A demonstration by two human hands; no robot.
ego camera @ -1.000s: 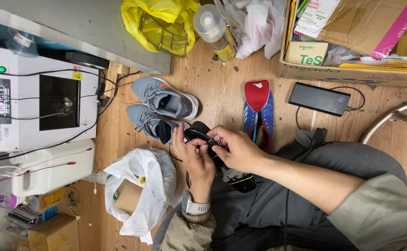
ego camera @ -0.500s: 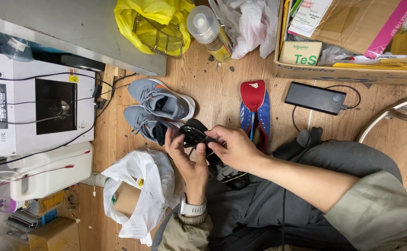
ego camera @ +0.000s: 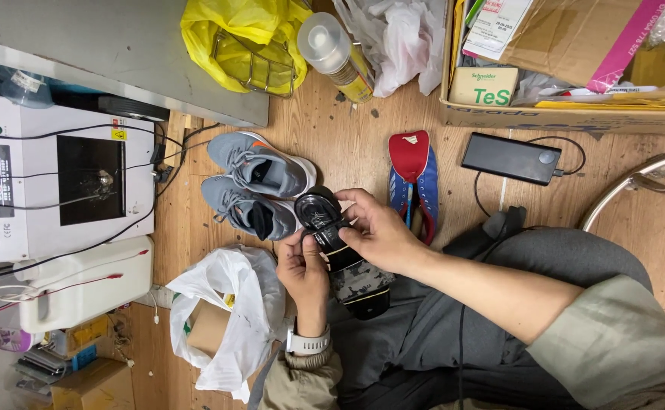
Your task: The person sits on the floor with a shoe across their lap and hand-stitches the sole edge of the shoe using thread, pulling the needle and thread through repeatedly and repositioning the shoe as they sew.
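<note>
The black shoe sits at the centre of the frame, over the person's lap, and it has turned since a moment ago: its glossy toe now points toward the grey sneakers on the wooden floor. The right hand is wrapped over the top of the shoe, fingers closed on it. The left hand pinches its near edge from below. Both hands have shifted their hold, so the work on the shoe looks mid-way, not finished. A red-and-blue insole lies just right of them.
</note>
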